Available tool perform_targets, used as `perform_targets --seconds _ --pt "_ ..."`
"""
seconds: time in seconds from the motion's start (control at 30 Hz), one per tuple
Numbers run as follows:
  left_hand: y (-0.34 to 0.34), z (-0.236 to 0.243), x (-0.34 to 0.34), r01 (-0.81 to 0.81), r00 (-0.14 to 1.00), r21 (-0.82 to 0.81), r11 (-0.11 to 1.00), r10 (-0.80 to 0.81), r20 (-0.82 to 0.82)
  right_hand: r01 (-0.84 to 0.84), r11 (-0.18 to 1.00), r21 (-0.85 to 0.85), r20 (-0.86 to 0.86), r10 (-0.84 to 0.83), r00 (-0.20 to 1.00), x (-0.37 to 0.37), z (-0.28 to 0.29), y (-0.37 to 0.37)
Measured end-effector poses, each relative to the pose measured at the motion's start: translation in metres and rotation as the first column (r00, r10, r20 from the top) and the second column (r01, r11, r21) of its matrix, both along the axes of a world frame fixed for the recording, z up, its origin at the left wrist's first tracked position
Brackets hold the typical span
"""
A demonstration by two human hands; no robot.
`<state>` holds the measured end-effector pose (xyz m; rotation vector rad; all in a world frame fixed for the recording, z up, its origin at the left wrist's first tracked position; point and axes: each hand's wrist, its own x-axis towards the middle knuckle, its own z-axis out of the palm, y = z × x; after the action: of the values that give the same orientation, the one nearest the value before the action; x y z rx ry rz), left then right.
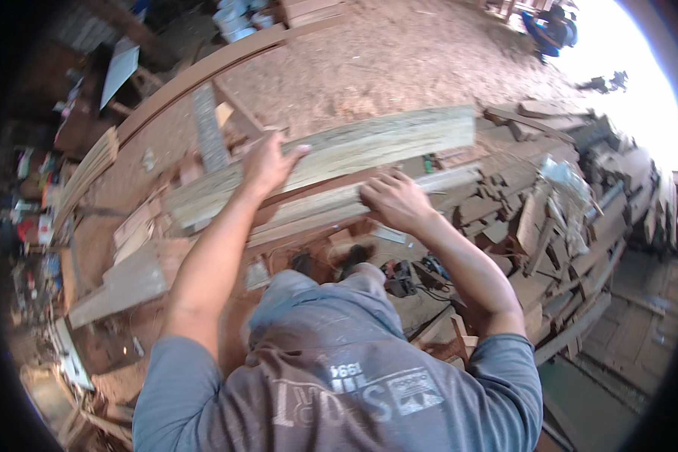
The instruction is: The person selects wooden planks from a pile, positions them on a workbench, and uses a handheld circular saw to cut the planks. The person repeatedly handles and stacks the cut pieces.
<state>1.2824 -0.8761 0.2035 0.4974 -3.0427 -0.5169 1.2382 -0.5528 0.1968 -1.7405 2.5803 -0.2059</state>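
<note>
L hand [267, 164] is partly closed at the far edge of a long, wide, pale wooden board [388, 142] w/ grey streaks, thumb spread on its face; looks like it's got hold. Board lies slantwise in front of the person, R end farther off. R hand [394, 200] is half curled, knuckles up, on a narrow pale wooden plank [316, 208] along the board's near edge; can't tell if it's gripping. Small green item [428, 163] sits by that edge, nr the R corner. Crumpled clear plastic bag [569, 184] tops the brown scrap-timber heap [531, 230] well R.
</note>
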Motion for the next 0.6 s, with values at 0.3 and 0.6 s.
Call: perform_targets --seconds 0.3,0.6 --pt "0.004 -0.032 0.020 0.119 0.967 0.132 0.984 -0.145 0.208 0.182 0.980 0.084 0.245 -0.198 0.949 0.051 0.069 0.103" --pt "-0.009 -0.068 0.056 0.255 0.962 0.234 0.938 -0.271 0.041 0.370 0.915 0.160 0.395 -0.403 0.826 0.064 0.088 0.145"
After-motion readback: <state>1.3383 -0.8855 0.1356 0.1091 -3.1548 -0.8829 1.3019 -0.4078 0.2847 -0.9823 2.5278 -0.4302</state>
